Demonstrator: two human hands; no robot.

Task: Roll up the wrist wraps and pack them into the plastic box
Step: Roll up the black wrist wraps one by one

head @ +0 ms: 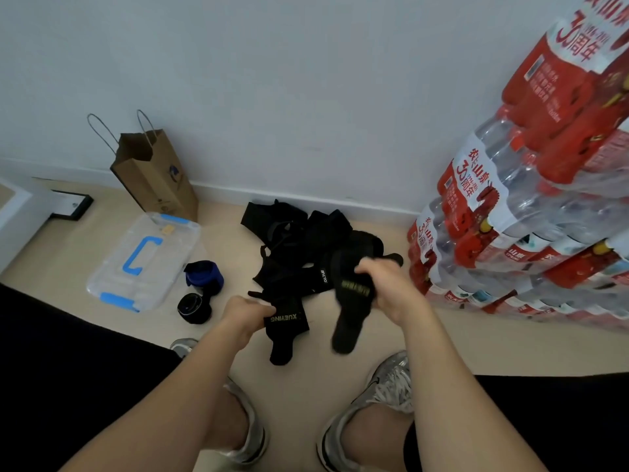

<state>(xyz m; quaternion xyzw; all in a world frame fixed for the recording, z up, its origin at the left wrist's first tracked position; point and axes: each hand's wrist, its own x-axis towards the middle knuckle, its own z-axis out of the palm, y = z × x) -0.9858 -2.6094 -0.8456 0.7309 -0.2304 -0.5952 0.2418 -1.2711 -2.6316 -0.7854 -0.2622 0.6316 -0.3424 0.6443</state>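
Note:
A pile of black wrist wraps [299, 243] lies on the floor by the wall. My left hand [243, 313] grips one black wrap [286, 327] printed XUEYING, its end hanging down. My right hand [388, 287] holds a second black wrap [349, 311] lifted off the pile, its tail dangling. A clear plastic box [143, 260] with blue handle and clips, lid on, sits on the floor at the left. Beside it stand a rolled blue wrap [204, 274] and a rolled black wrap [194, 308].
A brown paper bag [156, 178] stands against the wall behind the box. Stacked packs of bottled water [531, 212] fill the right side. My two grey shoes [384, 396] are below the hands. A white cabinet edge [17, 212] is at the far left.

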